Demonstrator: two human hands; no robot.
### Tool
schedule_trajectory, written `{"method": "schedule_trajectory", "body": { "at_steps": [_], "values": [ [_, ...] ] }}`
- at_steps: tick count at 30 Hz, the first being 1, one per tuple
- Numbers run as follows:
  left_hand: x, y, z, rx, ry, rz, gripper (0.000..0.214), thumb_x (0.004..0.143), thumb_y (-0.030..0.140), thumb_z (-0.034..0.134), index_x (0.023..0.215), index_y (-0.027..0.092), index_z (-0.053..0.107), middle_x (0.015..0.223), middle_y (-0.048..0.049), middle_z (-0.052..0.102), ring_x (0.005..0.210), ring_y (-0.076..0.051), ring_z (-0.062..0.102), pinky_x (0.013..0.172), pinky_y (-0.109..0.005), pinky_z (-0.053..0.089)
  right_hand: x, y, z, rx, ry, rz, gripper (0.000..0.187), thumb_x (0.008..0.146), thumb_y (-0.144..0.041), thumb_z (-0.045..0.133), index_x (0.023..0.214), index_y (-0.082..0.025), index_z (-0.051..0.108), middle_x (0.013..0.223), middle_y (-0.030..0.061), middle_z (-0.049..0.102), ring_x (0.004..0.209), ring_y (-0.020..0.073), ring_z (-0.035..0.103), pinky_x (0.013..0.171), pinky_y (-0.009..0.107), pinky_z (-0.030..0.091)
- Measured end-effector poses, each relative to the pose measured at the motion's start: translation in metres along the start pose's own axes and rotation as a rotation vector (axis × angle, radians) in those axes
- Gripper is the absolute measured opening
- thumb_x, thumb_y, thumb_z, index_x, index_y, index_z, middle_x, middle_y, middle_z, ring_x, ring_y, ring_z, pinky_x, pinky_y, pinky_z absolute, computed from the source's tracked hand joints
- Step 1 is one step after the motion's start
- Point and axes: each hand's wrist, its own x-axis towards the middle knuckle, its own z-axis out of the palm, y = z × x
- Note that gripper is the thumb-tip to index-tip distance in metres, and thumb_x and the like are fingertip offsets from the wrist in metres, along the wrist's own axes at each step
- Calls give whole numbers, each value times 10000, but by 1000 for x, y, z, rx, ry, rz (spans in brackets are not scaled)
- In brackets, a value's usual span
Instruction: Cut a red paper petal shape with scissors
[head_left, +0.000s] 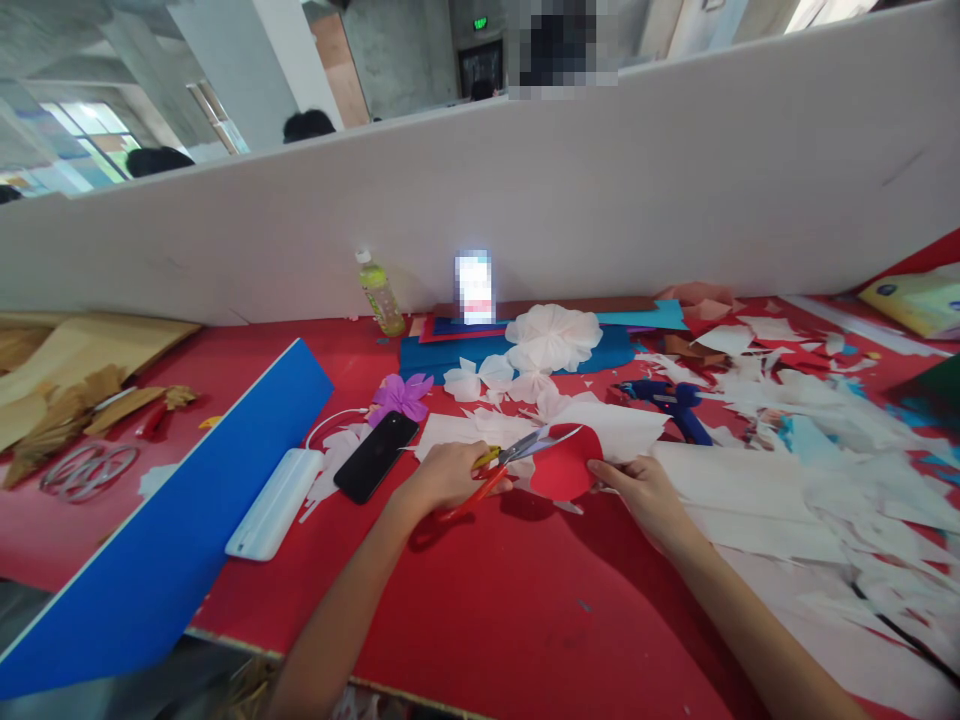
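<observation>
Red desk [487,600], littered with white paper scraps [757,500], meets a white partition board [600,200] along its far edge. Mid-desk, the left hand [442,478] grips red-handled metal scissors [517,452], their blades at a rounded red paper piece [566,468] pinched by the right hand [645,490].

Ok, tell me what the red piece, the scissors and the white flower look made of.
The red piece: thin matte paper or card, with a clean-cut curved edge. The scissors: shiny metal blades; red and yellow handles, likely plastic. The white flower: thin crinkled paper, probably tissue, in soft folds.
</observation>
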Motion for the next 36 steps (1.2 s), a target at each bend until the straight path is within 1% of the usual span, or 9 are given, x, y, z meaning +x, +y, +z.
{"method": "schedule_trajectory", "body": {
  "at_steps": [5, 12, 18, 24, 27, 30, 32, 34, 36],
  "values": [
    [1, -3, 3, 7, 25, 33, 392, 761, 585, 480, 862, 215, 558, 826, -52, 645, 746, -223, 601, 562, -252, 356, 0, 0, 0, -3, 10, 15, 406, 705, -502, 580, 540, -140, 659, 532, 62, 639, 576, 200, 592, 571, 275, 452],
    [2, -4, 3, 8, 35, 44, 384, 754, 578, 496, 832, 207, 558, 789, -41, 637, 709, -202, 586, 528, -242, 306, 0, -1, 3, 95, 20, 25, 381, 679, -486, 620, 531, -135, 636, 535, 54, 643, 538, 175, 577, 574, 271, 456],
    [2, -6, 4, -8, 36, 49, 401, 746, 593, 492, 807, 204, 564, 772, -39, 632, 673, -188, 569, 516, -237, 289, 0, -2, 2, 99, 10, 43, 370, 678, -480, 624, 555, -133, 646, 555, 63, 651, 554, 180, 580, 580, 275, 453],
    [1, -10, 6, -26, 47, 58, 417, 753, 603, 469, 782, 199, 567, 746, -35, 625, 648, -178, 555, 507, -237, 289, 1, -2, 1, 74, 14, 45, 384, 666, -496, 621, 533, -136, 633, 549, 62, 645, 551, 179, 581, 584, 276, 453],
    [0, -11, 6, -32, 51, 79, 352, 780, 536, 469, 791, 197, 565, 765, -41, 633, 658, -180, 564, 517, -236, 310, 1, -1, 1, 60, 4, 44, 382, 669, -491, 617, 529, -136, 629, 542, 59, 638, 556, 181, 584, 586, 277, 450],
    [-1, -11, 5, -26, 38, 82, 213, 830, 369, 442, 840, 199, 570, 823, -55, 652, 702, -188, 588, 555, -236, 350, 1, -4, 2, 39, 8, 49, 383, 664, -491, 612, 531, -133, 636, 542, 64, 646, 537, 177, 574, 560, 274, 438],
    [-2, -10, 4, 11, 43, 91, 179, 844, 270, 407, 854, 196, 569, 847, -65, 659, 744, -200, 603, 591, -245, 374, 0, -6, 2, 18, -2, 40, 385, 666, -488, 603, 525, -131, 638, 542, 66, 650, 527, 171, 567, 549, 270, 427],
    [-3, -8, 3, 64, 66, 102, 190, 854, 232, 381, 870, 190, 566, 854, -72, 661, 778, -216, 612, 631, -262, 394, 0, -8, 1, -15, -15, 21, 390, 679, -483, 585, 519, -130, 633, 540, 61, 646, 524, 165, 558, 541, 266, 415],
    [-3, -6, 4, 93, 95, 117, 194, 858, 248, 391, 943, 186, 554, 913, -81, 655, 846, -232, 611, 678, -280, 413, 0, -10, -2, -83, -23, 6, 396, 694, -479, 562, 514, -133, 625, 523, 47, 629, 512, 155, 537, 523, 260, 395]
  ]
}}
